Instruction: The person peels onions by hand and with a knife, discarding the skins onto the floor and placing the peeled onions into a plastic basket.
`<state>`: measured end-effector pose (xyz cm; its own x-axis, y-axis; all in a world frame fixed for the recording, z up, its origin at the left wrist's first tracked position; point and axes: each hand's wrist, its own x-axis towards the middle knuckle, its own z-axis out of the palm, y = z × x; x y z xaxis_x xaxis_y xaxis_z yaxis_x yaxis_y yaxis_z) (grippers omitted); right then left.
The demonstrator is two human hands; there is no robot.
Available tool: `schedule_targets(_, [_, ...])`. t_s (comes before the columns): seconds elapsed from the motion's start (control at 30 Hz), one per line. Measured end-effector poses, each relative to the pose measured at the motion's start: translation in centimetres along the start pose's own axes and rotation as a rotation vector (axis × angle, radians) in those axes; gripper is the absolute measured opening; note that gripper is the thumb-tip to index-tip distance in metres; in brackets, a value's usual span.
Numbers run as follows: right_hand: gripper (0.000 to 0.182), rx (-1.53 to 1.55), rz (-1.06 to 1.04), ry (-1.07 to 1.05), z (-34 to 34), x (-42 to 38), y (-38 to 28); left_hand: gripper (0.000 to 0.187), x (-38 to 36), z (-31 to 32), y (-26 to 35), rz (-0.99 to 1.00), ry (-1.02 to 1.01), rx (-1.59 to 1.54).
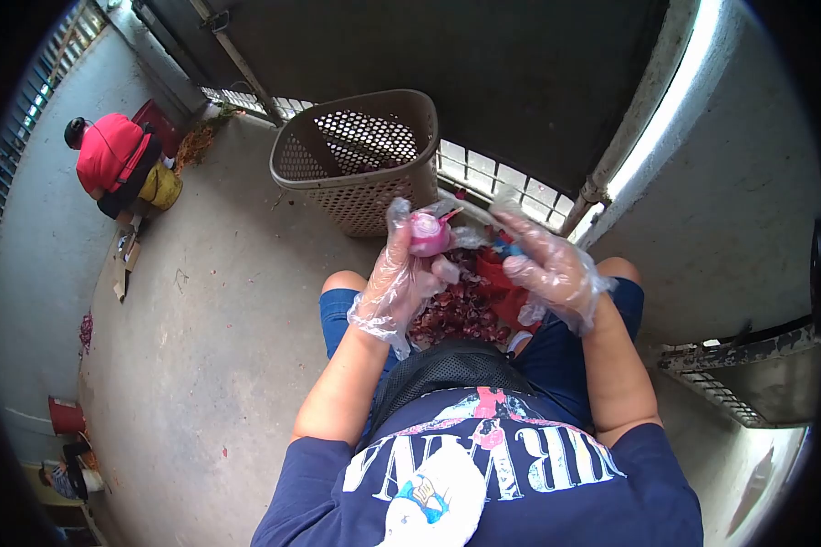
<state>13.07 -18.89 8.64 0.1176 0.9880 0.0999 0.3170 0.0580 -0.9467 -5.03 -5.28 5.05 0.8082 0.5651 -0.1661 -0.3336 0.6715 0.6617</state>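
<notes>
A peeled pink-purple onion (430, 234) is held in my left hand (400, 278), which wears a clear plastic glove. My right hand (552, 269), gloved the same way, has its fingers closed round a small blue item (507, 248), perhaps a knife handle; the rest of it is blurred. The two hands are apart, just beyond my knees. Below them, between my legs, lies a heap of dark red onion skins (461, 310) beside a red mesh bag (504, 290).
A brown perforated basket (356, 187) stands ahead, against a dark gate (520, 82). At the far left a person in red (114, 164) sits on a yellow container (161, 187). Another person (68, 472) is at the lower left, near a red bucket (66, 415).
</notes>
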Motion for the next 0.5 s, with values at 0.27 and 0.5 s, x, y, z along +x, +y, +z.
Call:
schedule_targets(0.27, [0.065,0.025,-0.176,-0.238,3.2,3.7,2.7,0.061,0.3,-0.1,0.4,-0.122,0.123,-0.038])
schedule_targets(0.5, [0.061,-0.003,-0.166,-0.227,2.7,3.8,3.1,0.063,1.3,-0.3,0.1,-0.048,0.189,0.032])
